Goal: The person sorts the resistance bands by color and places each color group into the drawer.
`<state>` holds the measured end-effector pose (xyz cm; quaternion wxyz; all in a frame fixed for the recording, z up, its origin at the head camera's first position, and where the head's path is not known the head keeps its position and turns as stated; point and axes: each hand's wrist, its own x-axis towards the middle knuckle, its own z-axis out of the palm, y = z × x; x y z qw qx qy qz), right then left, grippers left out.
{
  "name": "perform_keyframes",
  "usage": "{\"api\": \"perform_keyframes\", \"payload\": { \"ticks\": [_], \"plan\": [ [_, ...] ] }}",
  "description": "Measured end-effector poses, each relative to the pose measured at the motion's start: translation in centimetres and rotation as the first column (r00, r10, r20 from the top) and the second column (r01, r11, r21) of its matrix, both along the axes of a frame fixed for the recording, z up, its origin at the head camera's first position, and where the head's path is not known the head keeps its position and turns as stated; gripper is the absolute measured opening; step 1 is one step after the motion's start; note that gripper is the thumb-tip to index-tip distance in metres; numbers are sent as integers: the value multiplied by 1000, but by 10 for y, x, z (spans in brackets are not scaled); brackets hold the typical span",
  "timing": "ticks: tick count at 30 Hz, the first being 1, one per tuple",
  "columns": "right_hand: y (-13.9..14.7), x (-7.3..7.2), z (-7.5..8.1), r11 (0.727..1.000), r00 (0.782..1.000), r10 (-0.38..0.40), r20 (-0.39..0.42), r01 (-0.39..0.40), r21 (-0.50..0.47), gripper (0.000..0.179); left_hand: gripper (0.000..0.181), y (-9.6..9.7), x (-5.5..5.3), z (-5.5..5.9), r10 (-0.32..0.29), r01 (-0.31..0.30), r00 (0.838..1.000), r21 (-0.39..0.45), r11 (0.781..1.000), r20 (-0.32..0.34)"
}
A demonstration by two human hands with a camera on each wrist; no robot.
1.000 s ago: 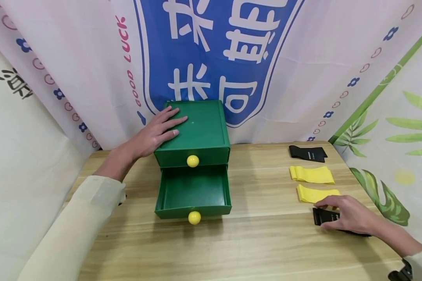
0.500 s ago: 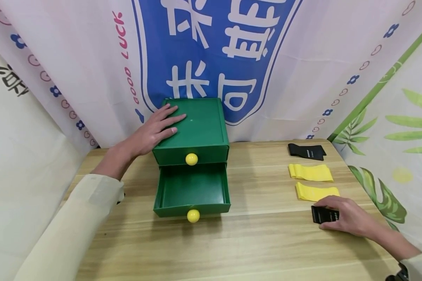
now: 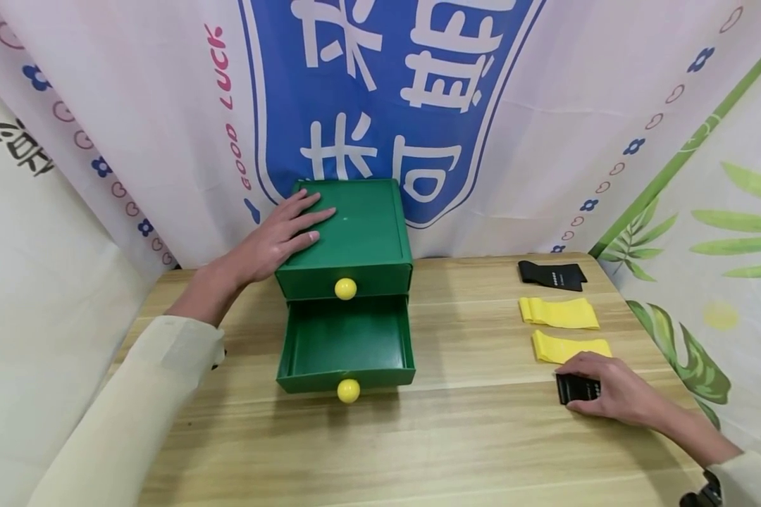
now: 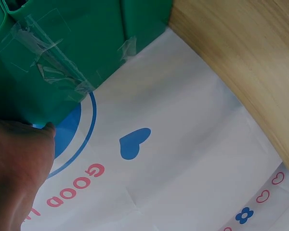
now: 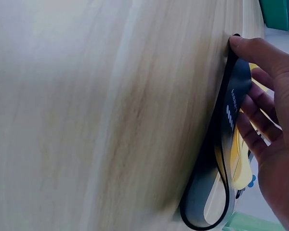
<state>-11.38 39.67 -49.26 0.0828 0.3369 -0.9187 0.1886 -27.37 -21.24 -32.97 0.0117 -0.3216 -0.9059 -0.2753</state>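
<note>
My left hand (image 3: pixel 273 243) rests with spread fingers on the top of a small green drawer cabinet (image 3: pixel 368 225). Its lower drawer (image 3: pixel 304 384) is pulled out, showing a bare inside; the upper drawer with a yellow knob (image 3: pixel 345 289) is closed. Over at the right, my right hand (image 3: pixel 615 391) pinches a flat black resistance band (image 3: pixel 571 389) across its width, thumb on the near edge and fingers on the far one. In the right wrist view the band (image 5: pixel 233 96) stands on edge, its far end looping out beyond the hand.
Behind the held band lie two folded yellow resistance bands (image 3: pixel 564 346) and another black band (image 3: pixel 553 275), in a column along the right side of the wooden table (image 3: pixel 482 451). A printed curtain (image 3: pixel 533 141) hangs directly behind the cabinet. Clear tape (image 4: pixel 58 62) patches the cabinet's side.
My right hand has shifted slightly left, and the black resistance band has moved with it. The left hand stays on the cabinet.
</note>
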Motion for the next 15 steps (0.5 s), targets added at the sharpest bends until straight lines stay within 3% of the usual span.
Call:
{"api": "perform_keyframes", "payload": {
  "ticks": [7,15],
  "plan": [
    [-3,0,0,1000,999,-1,39,2,-31,55,54,1,0,-1,-3,3,1000,8,1000,5],
    [-2,-2,1,998,1000,-21,-22,20,-57,55,53,0,-1,-1,-7,7,1000,11,1000,-10]
  ]
}}
